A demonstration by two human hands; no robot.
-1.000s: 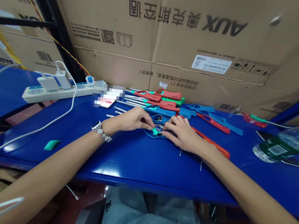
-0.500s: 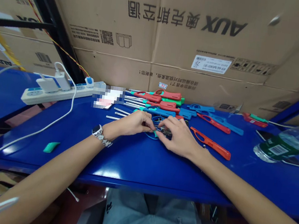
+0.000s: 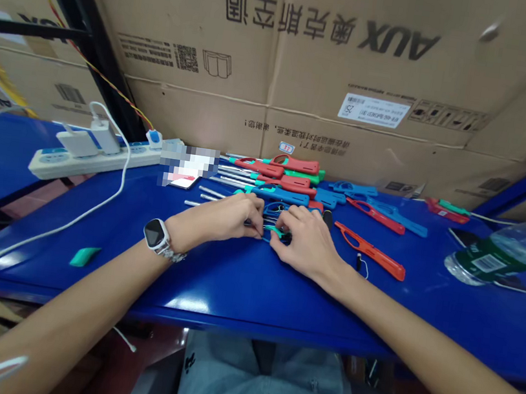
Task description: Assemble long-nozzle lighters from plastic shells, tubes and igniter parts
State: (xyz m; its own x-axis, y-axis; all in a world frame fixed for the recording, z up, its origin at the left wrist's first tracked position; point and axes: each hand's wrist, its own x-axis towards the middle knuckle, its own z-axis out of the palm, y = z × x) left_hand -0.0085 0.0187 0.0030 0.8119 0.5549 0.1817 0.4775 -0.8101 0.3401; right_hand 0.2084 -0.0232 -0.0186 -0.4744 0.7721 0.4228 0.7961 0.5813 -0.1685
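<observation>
At the middle of the blue table, my left hand is closed, its fingertips pinched at the left end of a lighter part. My right hand closes on the other end of it, around a small green piece. Much of the held part is hidden by my fingers. Just behind my hands lie several long-necked lighters with red handles and a blue one. An orange-red handle shell rests right of my right hand, near a small black part with a white wire.
A white power strip with plugs and cables stands at the left, near a phone. A green piece lies at front left. Blue shells and a plastic bottle are at right. Cardboard boxes stand behind.
My left hand has shifted slightly left, so the fingertips of my two hands are farther apart. More of the green piece shows between them. The view has moved a little.
</observation>
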